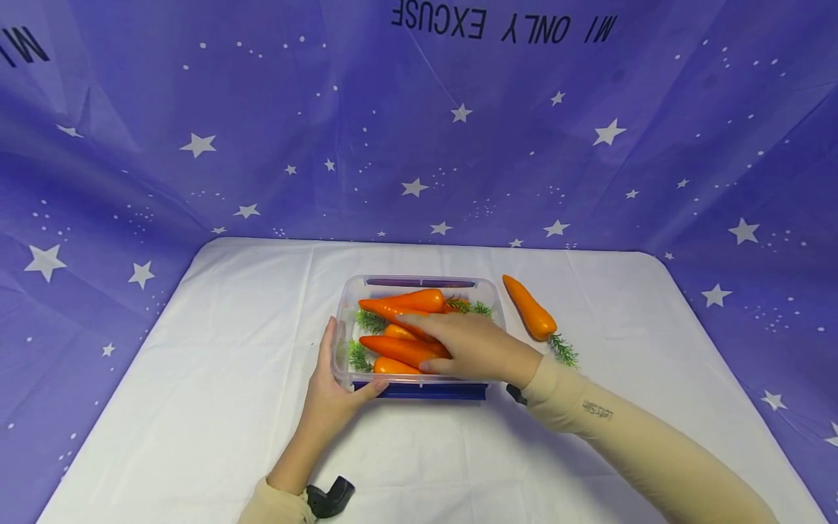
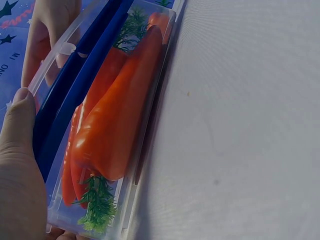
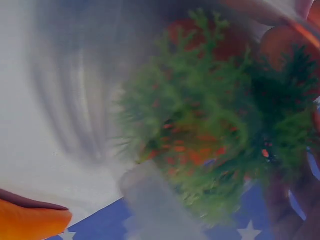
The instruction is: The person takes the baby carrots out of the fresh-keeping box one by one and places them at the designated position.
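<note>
A clear plastic container (image 1: 499, 295) with blue latches (image 1: 435, 391) holds several orange carrots (image 1: 393, 349) with green tops. Its near left corner is held by my left hand (image 1: 330, 393), thumb at the front rim and fingers along the left wall. In the left wrist view, the thumb (image 2: 20, 120) lies beside the blue latch. Inside the container, my right hand (image 1: 481, 349) rests over the carrots, its extended fingers touching them; part of the pile is hidden beneath it. The right wrist view shows blurred green carrot tops (image 3: 200, 125) close up.
One loose carrot (image 1: 532, 309) lies on the white tablecloth (image 1: 229, 378) to the right of the container, its green top (image 1: 563, 351) near the right forearm. Behind the table hangs a purple star-patterned cloth (image 1: 366, 131).
</note>
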A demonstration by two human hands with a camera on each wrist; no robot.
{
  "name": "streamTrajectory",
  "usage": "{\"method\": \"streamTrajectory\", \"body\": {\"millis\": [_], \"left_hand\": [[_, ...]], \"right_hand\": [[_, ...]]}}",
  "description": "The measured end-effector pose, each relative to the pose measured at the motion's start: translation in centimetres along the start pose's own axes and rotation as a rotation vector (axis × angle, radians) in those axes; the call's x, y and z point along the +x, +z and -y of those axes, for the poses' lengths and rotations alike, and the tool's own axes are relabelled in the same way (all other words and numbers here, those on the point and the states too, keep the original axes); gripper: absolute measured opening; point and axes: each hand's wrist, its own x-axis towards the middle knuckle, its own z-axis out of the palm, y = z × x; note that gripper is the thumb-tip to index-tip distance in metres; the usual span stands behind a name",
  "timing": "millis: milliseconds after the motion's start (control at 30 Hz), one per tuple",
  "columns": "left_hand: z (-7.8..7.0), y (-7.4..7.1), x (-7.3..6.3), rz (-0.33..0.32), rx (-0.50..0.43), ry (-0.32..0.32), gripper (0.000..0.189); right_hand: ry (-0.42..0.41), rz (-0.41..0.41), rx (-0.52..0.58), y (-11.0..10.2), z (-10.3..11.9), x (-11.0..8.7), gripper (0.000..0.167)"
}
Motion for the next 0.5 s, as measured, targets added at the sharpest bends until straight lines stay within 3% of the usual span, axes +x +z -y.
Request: {"method": "streamTrajectory", "body": {"millis": [200,500], "left_hand": [[0.13,-0.02,0.00,-0.003,0.016,0.003,0.121],[-0.14,-0.06,-0.01,0.001,0.005,0.010,0.121]], "right_hand": [[0.017,0.024,-0.063,-0.16,0.65,0.30,0.072],[-0.022,-0.013,-0.110,0.25,0.71,0.85,0.067]]}}
